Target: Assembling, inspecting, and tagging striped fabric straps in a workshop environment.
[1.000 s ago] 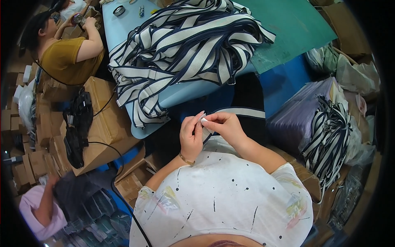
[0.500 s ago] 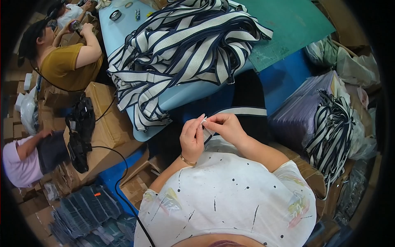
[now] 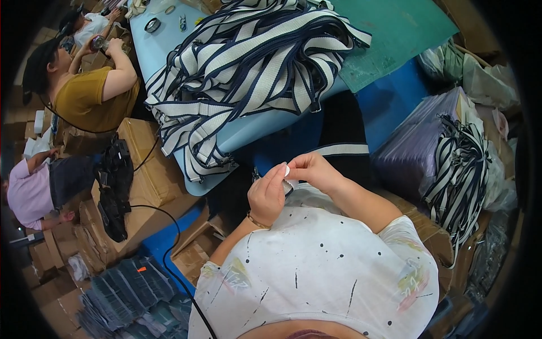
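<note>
The person is wearing a white, black-flecked shirt [image 3: 316, 265]. In front of it, the right hand [image 3: 297, 169] is pinching a small, thin white piece [image 3: 287, 170] between thumb and finger. The left hand [image 3: 266, 195] is meeting it with narrow, bunched fingers; whether these are gripping the piece cannot be told. A flat white strap [image 3: 343, 149] with navy edging is extending to the right of the hands, over dark fabric.

At the left, a stack of folded dark-blue fabric [image 3: 127, 291] is lying below a brown cardboard box [image 3: 148, 166], on which a black item [image 3: 114, 189] is resting. To the right, a block-shaped package [image 3: 412, 144] is showing glossy purple film; a tied bunch of straps [image 3: 458, 172] is hanging against it.

Ahead, the smooth, light-blue worktop [image 3: 164, 45] is carrying a tangled heap of straps [image 3: 259, 62], ribbed in texture, looping and overlapping. A flat green sheet [image 3: 395, 39] is covering the right side. Toward the far left edge, a round roll [image 3: 152, 25] is lying apart from the heap. Beyond this edge, a co-worker in a mustard top [image 3: 93, 93] is holding a bottle-like object [image 3: 99, 43].
</note>
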### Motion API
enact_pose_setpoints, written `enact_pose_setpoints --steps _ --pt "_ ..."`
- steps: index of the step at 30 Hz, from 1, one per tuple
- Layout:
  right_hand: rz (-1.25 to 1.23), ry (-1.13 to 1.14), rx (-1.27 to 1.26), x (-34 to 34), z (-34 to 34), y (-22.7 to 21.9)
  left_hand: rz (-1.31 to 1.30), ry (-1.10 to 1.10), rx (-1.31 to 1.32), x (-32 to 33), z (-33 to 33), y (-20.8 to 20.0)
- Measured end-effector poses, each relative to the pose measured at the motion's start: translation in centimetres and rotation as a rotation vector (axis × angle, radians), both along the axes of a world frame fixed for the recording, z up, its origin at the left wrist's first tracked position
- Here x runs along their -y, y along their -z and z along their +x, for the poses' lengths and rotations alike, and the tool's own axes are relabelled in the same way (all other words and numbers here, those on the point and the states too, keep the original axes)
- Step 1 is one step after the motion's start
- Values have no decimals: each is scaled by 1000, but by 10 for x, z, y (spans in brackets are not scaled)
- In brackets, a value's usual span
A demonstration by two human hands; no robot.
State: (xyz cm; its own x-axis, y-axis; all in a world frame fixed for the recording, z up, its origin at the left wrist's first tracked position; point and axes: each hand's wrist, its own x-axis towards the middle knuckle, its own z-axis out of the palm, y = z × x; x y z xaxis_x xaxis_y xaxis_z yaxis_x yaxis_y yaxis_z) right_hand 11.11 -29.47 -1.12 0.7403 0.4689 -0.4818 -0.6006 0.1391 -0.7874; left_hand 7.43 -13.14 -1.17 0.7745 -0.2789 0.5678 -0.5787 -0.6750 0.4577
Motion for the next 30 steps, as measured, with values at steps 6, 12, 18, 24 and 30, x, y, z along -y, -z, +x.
enact_pose_setpoints --steps 6,12,18,24,30 --pt "-17 -14 30 -1 -4 1 -166 -80 -207 2 -6 3" --pt "-61 11 68 -8 -10 7 -258 -122 -302 3 -8 3" --pt "-84 66 89 -10 -14 2 -179 -70 -221 2 -6 2" --pt "-11 185 148 -11 -25 4 -15 25 -83 1 -6 -5" --pt "44 128 3 -5 -26 6 76 36 -9 0 -8 5"
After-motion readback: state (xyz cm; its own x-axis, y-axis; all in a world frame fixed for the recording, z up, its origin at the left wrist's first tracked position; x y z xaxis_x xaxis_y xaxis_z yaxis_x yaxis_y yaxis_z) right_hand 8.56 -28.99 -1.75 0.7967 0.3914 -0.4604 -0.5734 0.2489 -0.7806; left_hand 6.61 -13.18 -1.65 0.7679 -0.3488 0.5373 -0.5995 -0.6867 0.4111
